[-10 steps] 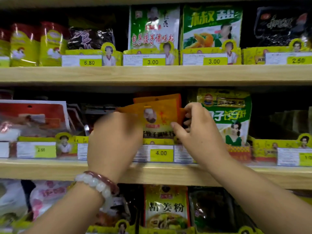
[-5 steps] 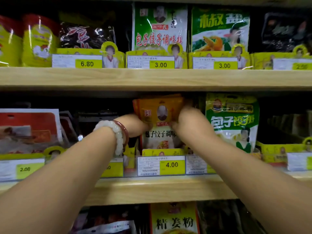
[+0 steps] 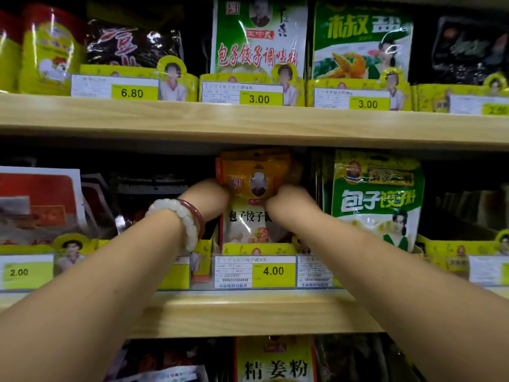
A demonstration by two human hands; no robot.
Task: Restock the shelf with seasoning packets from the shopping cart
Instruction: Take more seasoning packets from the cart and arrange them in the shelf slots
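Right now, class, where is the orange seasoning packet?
Head view: the orange seasoning packet stands on the middle shelf, above the 4.00 price tag, left of the green packet.

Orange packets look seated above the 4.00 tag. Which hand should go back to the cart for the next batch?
Probably right. Both hands hold the orange packets, but the right hand only covers their lower corner, while the left hand braces the open side.
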